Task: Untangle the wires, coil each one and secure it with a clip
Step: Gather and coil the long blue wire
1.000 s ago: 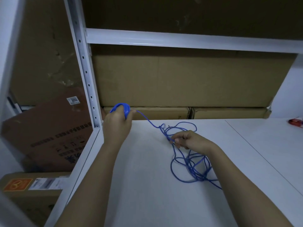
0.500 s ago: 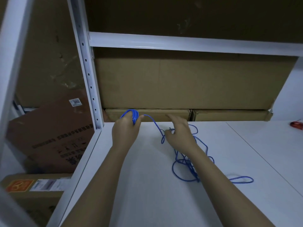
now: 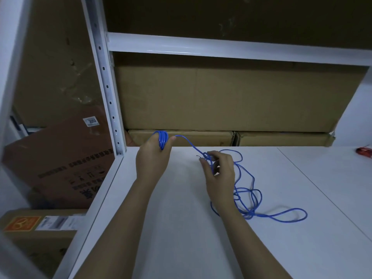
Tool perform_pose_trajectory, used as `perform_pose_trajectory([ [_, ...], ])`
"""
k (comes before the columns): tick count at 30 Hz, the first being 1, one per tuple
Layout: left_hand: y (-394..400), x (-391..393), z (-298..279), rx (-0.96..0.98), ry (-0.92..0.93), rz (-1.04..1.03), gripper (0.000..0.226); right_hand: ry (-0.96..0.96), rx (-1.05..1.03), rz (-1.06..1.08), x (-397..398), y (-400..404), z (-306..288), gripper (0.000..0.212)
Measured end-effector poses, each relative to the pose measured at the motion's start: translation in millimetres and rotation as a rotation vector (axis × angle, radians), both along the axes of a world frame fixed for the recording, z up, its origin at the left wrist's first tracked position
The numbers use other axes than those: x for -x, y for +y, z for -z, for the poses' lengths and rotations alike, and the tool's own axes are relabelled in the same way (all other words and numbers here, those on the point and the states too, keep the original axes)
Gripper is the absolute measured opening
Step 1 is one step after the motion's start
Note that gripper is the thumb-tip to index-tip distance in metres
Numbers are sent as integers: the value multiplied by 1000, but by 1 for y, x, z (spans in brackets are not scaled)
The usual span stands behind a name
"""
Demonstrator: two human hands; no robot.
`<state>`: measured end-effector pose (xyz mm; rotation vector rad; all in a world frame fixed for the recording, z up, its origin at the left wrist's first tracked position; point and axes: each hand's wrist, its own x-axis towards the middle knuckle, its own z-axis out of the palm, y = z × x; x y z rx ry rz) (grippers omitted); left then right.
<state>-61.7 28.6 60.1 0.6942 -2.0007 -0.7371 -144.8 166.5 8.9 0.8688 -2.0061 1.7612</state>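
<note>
One thin, glossy blue wire (image 3: 246, 190) lies in loose tangled loops on the matte white shelf (image 3: 181, 228), at 3 o'clock from my right hand (image 3: 219, 170). My left hand (image 3: 154, 156) grips several wound turns. My right fingers pinch a knotted strand. Three flat brown cardboard boxes (image 3: 221, 97) stand at 12 o'clock.

Two bare arms reach up from the bottom of the frame toward the middle; the left hand (image 3: 154, 156) is a little left of the middle, with its back facing the camera and its thumb sticking out to the right; its fingers are curled round some loops of blue wire (image 3: 244, 200); the right hand (image 3: 219, 170) is just right of the middle and lower down; its fingers bend and pinch the same wire.
</note>
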Motion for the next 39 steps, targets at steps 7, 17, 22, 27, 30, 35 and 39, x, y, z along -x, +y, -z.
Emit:
perform_pose_trajectory([
  [7,0,-7,4,-24,36,15,49,-49,48,24,10,5,-15,13],
  [17,1,-24,-12,-654,-103,777,40,170,-213,-3,37,7,-43,40],
  [22,9,-20,-12,-1166,352,1102,28,136,-310,-243,32,2,-43,37],
  [27,5,-9,-12,-1168,665,925,24,55,-398,-268,21,5,-21,28],
  [30,4,-9,-10,-1181,729,876,28,143,-630,-273,24,11,-15,15],
  [35,-4,-7,-14,-1185,837,761,28,-41,-616,-468,22,23,-4,22],
  [39,-4,2,-5,-1195,840,593,23,28,-767,-539,14,21,-15,25],
])
